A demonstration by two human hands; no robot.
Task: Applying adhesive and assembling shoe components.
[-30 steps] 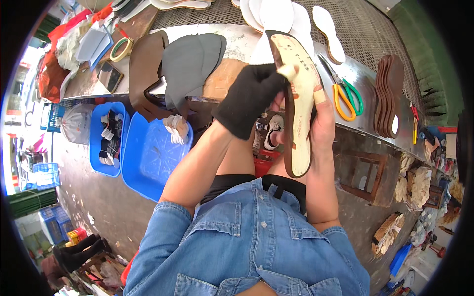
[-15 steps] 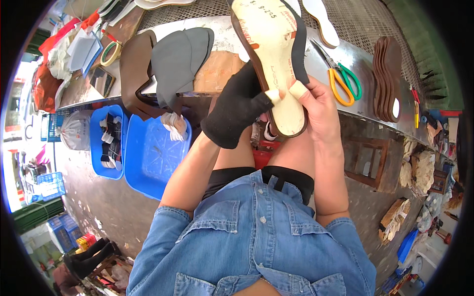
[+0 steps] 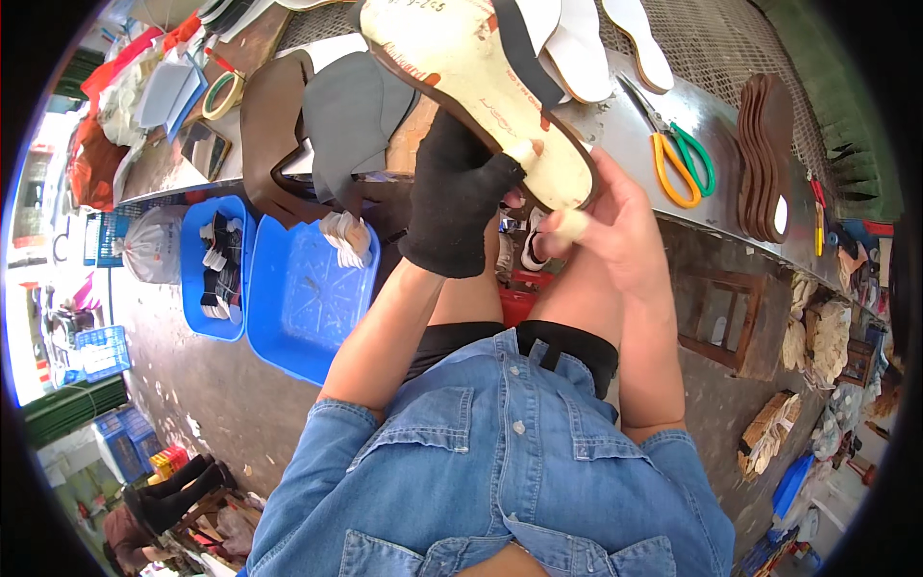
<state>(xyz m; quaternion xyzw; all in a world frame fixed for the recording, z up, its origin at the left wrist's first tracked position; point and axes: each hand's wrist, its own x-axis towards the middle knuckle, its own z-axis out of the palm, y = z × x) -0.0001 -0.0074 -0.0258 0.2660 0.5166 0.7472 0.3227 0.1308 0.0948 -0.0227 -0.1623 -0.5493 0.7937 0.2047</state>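
Sandal sole (image 3: 481,87), pale underside up, dark strap across it, held above the counter (image 3: 625,125). Gloved left hand (image 3: 452,207) grips its heel end closed; bare right hand (image 3: 615,226) pinches the rim. Strap looks seated; scissors (image 3: 678,154) untouched, trimming seemingly left.

The left hand (image 3: 452,197) wears a matt black knitted cloth glove; the right hand (image 3: 615,226) is bare, its fingertip wrapped in pale tape. The sandal sole (image 3: 481,87) looks like matt cream board with a dark leather-like rim. The bench (image 3: 625,120) is dull grey metal, part perforated mesh. The scissors (image 3: 678,154) have glossy plastic handles. The blue trays (image 3: 298,298) are smooth plastic.
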